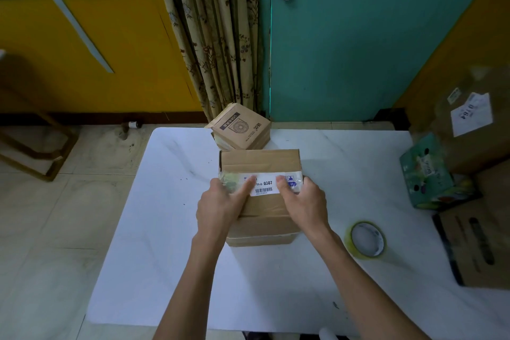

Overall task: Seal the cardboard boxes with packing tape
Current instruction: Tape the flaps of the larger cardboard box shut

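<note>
Cardboard box [259,163] at the centre of the white table [165,229], flaps down under a glossy tape strip and a barcode label [263,187]. The left hand [219,203] grasps nothing, straight fingers pressing the strip. The right hand [305,201] presses near the box's right edge; whether its fingers hook over that edge cannot be told. Risk: uneven rubbing may trap bubbles or leave a tape end lifting, so the seam could reopen. The yellow tape roll [350,243] lies apart to the right, in neither hand. Just behind stands a smaller printed box [240,127]
</note>
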Available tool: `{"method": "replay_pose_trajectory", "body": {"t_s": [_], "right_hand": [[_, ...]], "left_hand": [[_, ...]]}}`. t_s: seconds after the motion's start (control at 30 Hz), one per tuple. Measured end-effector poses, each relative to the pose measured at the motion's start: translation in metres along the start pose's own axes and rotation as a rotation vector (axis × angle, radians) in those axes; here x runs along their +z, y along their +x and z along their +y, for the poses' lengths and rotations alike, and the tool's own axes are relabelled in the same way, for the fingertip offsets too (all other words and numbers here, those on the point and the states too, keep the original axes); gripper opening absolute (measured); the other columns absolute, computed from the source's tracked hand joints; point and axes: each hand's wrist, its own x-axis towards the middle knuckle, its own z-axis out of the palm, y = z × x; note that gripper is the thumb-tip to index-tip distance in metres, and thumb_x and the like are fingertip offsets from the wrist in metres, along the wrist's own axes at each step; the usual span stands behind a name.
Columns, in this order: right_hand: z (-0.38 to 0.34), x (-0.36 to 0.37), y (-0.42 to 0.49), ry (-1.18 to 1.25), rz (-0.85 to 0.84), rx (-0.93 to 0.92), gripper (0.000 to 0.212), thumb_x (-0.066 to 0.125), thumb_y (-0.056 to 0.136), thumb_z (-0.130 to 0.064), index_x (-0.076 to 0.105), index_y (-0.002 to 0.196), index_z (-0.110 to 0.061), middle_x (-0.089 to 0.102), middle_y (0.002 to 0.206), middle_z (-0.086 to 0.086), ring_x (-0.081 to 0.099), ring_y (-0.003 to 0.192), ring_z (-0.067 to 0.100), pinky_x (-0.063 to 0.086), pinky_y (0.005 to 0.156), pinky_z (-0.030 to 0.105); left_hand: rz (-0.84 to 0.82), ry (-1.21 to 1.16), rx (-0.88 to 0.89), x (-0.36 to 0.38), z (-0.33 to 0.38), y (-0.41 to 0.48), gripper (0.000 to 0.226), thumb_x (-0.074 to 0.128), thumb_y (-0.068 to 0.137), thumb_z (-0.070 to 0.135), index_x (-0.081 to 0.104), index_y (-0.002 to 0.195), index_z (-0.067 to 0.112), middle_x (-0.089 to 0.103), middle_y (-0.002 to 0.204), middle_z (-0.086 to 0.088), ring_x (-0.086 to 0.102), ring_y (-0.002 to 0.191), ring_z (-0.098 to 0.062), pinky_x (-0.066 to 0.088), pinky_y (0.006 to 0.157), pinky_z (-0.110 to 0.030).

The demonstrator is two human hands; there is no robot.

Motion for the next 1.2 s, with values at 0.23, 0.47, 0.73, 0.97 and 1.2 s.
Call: {"method": "replay_pose_trajectory", "body": {"t_s": [0.23, 0.47, 0.73, 0.97, 1.2], "right_hand": [[0.001, -0.002, 0.0, -0.054, 0.034, -0.065, 0.046, 0.034, 0.106, -0.038, 0.062, 0.088, -0.007, 0.069, 0.086, 0.001, 0.058, 0.061, 0.003, 0.039, 0.044, 0.009], [-0.002, -0.005, -0.006, 0.182, -0.051, -0.016, 0.029, 0.061, 0.095, -0.043, 0.066, 0.094, -0.014, 0.07, 0.085, -0.008, 0.063, 0.07, 0.0, 0.043, 0.05, 0.008], [0.006, -0.004, -0.003, 0.091, 0.084, -0.05, 0.049, 0.036, 0.107, -0.029, 0.059, 0.069, -0.009, 0.06, 0.062, -0.008, 0.054, 0.052, 0.003, 0.036, 0.045, 0.013], [-0.005, -0.018, -0.018, 0.404, -0.012, -0.012, 0.051, 0.033, 0.105, -0.047, 0.076, 0.099, -0.022, 0.075, 0.088, -0.006, 0.067, 0.083, 0.007, 0.051, 0.071, 0.021], [-0.016, 0.012, -0.025, -0.026, -0.005, -0.392, 0.047, 0.041, 0.098, -0.052, 0.061, 0.133, -0.027, 0.053, 0.145, -0.008, 0.039, 0.136, 0.012, 0.036, 0.11, 0.037]], "left_hand": [[0.05, -0.193, 0.087, -0.006, -0.01, 0.009, 0.063, 0.039, 0.102, 0.059, 0.061, 0.076, 0.005, 0.063, 0.075, -0.006, 0.059, 0.077, -0.026, 0.043, 0.062, -0.036], [-0.119, -0.27, 0.008, -0.004, -0.019, 0.012, 0.065, 0.045, 0.091, 0.075, 0.068, 0.098, 0.014, 0.067, 0.092, 0.002, 0.063, 0.093, -0.02, 0.051, 0.077, -0.036], [0.039, -0.28, 0.041, 0.003, -0.013, 0.007, 0.067, 0.04, 0.1, 0.063, 0.069, 0.088, 0.004, 0.067, 0.081, -0.004, 0.063, 0.082, -0.023, 0.048, 0.066, -0.034], [-0.003, -0.51, -0.008, 0.004, -0.034, 0.011, 0.07, 0.035, 0.101, 0.065, 0.072, 0.093, 0.006, 0.073, 0.09, -0.006, 0.066, 0.086, -0.024, 0.052, 0.076, -0.041], [-0.161, -0.729, -0.227, 0.039, -0.055, 0.012, 0.051, 0.033, 0.105, 0.058, 0.069, 0.107, 0.022, 0.072, 0.108, -0.003, 0.067, 0.097, -0.022, 0.055, 0.073, -0.034]]}}
